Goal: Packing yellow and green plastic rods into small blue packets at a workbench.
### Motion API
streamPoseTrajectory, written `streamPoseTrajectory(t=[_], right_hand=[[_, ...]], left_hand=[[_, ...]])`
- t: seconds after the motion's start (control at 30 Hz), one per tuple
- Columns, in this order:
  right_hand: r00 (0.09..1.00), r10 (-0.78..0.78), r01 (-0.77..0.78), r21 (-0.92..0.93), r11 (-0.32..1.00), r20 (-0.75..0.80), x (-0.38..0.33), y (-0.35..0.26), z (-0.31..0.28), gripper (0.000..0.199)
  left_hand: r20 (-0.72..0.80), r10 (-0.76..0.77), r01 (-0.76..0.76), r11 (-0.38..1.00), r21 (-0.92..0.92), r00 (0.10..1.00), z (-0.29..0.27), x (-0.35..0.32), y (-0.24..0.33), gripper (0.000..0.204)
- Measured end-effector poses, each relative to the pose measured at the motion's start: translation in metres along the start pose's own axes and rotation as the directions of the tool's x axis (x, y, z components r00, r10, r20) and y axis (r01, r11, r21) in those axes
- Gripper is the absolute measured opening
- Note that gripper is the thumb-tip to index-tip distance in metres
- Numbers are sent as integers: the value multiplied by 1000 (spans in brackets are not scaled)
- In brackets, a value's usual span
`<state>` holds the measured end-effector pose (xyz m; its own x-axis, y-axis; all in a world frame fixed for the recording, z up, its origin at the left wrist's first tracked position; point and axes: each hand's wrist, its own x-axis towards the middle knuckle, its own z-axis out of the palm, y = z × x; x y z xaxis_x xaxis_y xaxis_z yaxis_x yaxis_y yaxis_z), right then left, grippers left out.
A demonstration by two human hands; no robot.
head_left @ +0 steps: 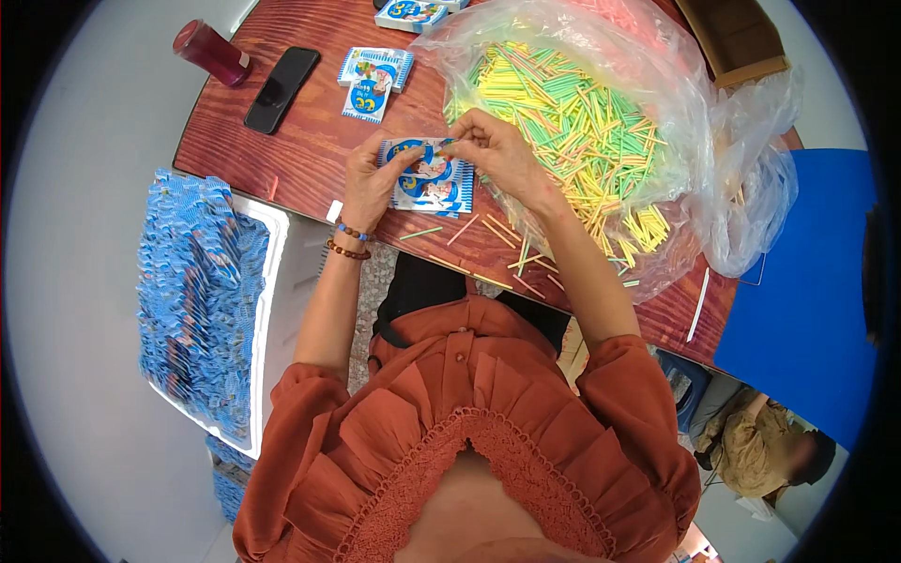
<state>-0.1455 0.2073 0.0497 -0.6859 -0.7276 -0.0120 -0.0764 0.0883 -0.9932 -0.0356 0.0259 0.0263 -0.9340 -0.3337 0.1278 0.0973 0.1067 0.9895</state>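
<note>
Taking clock directions from frame centre. Just short of 12, the left hand (375,181) is pinching a blue-and-white packet (432,195) over the tabletop (310,161); some of its fingers are hiding behind the packet. The right hand (499,158) is touching the upper edge; I cannot tell whether that grip is pinching the film or something smaller. At 1, coloured sticks (568,122) are lying in a clear bag (683,122), its folds blurring the pink ones. Near 12, further packets (411,13) are running out of frame. At 4, a blue board (798,291) is partly hiding another person (755,450).
</note>
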Motion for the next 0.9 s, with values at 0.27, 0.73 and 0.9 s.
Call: streamPoseTrajectory(t=[0.27, 0.73, 0.9], right_hand=[[993, 24, 3, 232, 973, -117, -25, -2, 4, 6], [980, 64, 30, 461, 887, -187, -55, 4, -2, 10], [950, 70, 29, 308, 951, -306, -57, 9, 2, 16]], left_hand=[[-85, -219, 160, 883, -442, 972, 33, -20, 22, 10], [-202, -278, 118, 813, -571, 939, 72, -29, 22, 9], [-237, -287, 136, 854, -503, 928, 77, -31, 22, 9]])
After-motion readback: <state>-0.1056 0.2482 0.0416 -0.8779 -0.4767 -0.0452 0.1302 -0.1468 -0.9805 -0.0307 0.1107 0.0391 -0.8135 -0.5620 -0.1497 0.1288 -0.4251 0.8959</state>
